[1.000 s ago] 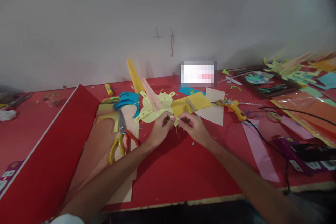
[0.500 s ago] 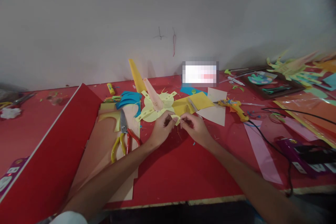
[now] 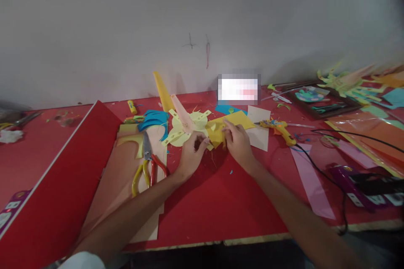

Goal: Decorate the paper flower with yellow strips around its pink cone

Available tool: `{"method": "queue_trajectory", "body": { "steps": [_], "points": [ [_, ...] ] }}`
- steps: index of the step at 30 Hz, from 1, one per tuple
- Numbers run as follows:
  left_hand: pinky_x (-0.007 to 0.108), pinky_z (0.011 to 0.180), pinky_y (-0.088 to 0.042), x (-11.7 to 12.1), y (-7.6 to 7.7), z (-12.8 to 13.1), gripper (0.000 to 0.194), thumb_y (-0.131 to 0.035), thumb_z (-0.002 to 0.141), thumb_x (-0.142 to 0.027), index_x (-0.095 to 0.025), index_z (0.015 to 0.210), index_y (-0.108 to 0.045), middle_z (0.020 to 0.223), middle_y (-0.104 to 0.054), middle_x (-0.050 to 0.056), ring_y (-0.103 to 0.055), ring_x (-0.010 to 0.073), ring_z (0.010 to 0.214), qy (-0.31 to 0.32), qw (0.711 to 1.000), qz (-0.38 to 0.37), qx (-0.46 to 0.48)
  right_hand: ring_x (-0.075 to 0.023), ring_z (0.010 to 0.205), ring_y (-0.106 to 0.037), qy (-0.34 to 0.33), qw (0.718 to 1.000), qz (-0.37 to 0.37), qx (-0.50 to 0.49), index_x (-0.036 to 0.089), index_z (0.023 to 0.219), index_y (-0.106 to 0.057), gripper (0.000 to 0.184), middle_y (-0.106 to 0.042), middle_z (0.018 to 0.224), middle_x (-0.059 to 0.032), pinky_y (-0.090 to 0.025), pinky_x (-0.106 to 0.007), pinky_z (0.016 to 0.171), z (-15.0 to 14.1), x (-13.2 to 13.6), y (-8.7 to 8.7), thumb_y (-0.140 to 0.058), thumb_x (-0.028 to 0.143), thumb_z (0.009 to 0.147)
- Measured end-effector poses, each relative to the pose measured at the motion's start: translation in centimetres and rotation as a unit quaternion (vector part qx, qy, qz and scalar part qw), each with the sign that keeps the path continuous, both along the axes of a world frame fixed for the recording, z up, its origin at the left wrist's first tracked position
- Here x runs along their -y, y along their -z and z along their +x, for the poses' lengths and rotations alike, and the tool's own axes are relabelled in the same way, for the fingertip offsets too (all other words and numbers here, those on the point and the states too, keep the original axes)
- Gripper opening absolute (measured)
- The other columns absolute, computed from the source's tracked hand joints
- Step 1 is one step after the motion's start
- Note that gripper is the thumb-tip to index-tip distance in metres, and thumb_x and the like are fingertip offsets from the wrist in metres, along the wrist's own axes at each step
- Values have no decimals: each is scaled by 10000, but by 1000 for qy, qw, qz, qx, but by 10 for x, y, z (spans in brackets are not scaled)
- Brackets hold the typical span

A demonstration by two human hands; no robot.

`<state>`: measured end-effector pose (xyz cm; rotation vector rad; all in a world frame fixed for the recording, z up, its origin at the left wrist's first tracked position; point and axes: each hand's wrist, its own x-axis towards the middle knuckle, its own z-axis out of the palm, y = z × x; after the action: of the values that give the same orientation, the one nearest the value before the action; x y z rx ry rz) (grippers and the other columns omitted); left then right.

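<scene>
A pale yellow paper flower (image 3: pixel 174 125) lies on the table, a pink paper cone (image 3: pixel 181 111) rising from its middle and printed strips crossing its petals. My left hand (image 3: pixel 192 153) is at its lower right edge, fingers curled with the thumb against a pale yellow paper strip (image 3: pixel 210 147). Over a darker yellow sheet (image 3: pixel 236 118) my right hand (image 3: pixel 240 145) reaches with fingers apart; what lies beneath its palm is hidden. A small pale paper piece (image 3: pixel 213 127) shows between the hands.
Scissors and pliers (image 3: pixel 147 155) lie left on peach sheets (image 3: pixel 110 185). A red board (image 3: pixel 72 164) stands beside them. A yellow glue gun (image 3: pixel 279 128) with a black cord sits right, near pink paper (image 3: pixel 311 180). A blurred bright screen (image 3: pixel 238 88) leans at the wall.
My right hand has let go of the pale yellow strip and moved right and slightly up, onto the yellow sheet. My left hand has shifted slightly left, staying by the strip.
</scene>
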<state>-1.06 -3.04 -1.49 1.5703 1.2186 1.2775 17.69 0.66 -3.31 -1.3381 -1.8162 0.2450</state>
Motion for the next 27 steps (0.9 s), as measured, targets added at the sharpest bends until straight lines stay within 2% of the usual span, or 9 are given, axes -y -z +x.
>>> {"method": "queue_trajectory", "body": {
  "steps": [3,7,10,12,14,17,21,24,27],
  "points": [
    [232,677,-431,-9,-7,-8,210,-652,931,-357,-213,992,-512,879,-518,-11,-500,108,745,-128,990,59,16,-288,1003,-602,-6,999,29,-17,229,1316,-609,423,-755,1033,-76,-510,-436,897,4,1,-1,-402,127,961],
    [230,645,-444,-37,-22,-34,570,-793,820,-385,-257,1265,-461,1135,-526,39,-490,88,732,-223,968,110,23,-277,1015,-612,-8,998,49,-33,235,1183,-662,317,-745,1023,-79,-506,-433,917,5,6,-8,-438,159,971],
    [248,654,-469,-61,-25,-52,632,-847,752,-406,-252,1273,-522,1234,-572,66,-517,82,704,-181,975,109,-63,-283,985,-612,-14,999,41,-21,234,1100,-682,275,-739,992,-91,-497,-432,895,3,10,-11,-449,169,972],
    [245,612,-462,-71,-21,-59,577,-840,747,-403,-220,1223,-570,1118,-642,55,-547,92,665,-116,985,64,-115,-285,970,-613,-24,999,32,-12,236,1068,-688,269,-739,977,-94,-491,-434,886,1,11,-11,-450,162,966],
    [239,578,-448,-77,-17,-63,467,-809,768,-383,-188,1140,-603,937,-667,29,-573,111,640,-95,986,33,-131,-286,961,-616,-30,999,28,-8,239,1050,-688,267,-742,963,-92,-487,-434,884,0,12,-10,-452,153,960],
    [236,598,-460,-80,-19,-70,379,-776,793,-365,-176,1073,-604,842,-656,13,-607,130,682,-143,983,64,-99,-284,951,-616,-21,999,32,-5,237,1032,-684,248,-744,960,-87,-482,-425,872,2,11,-8,-460,160,960],
    [223,544,-431,-86,-40,-89,418,-758,830,-465,-195,1065,-542,874,-641,8,-555,100,626,-204,971,127,1,-283,939,-614,-6,1000,30,-4,224,1003,-681,223,-744,977,-93,-475,-417,848,5,9,-6,-461,195,977],
    [220,455,-354,-92,-51,-105,453,-742,841,-548,-215,977,-468,773,-567,-37,-445,67,500,-238,960,130,74,-277,918,-612,0,1000,25,-3,224,985,-681,225,-741,969,-93,-469,-412,835,7,8,-6,-456,214,987],
    [220,429,-340,-95,-52,-110,471,-724,847,-588,-223,916,-434,701,-494,-66,-403,55,457,-245,957,118,101,-274,904,-607,2,1000,25,3,223,981,-681,227,-739,960,-93,-464,-408,830,7,7,-5,-455,219,992]
  ]
}}
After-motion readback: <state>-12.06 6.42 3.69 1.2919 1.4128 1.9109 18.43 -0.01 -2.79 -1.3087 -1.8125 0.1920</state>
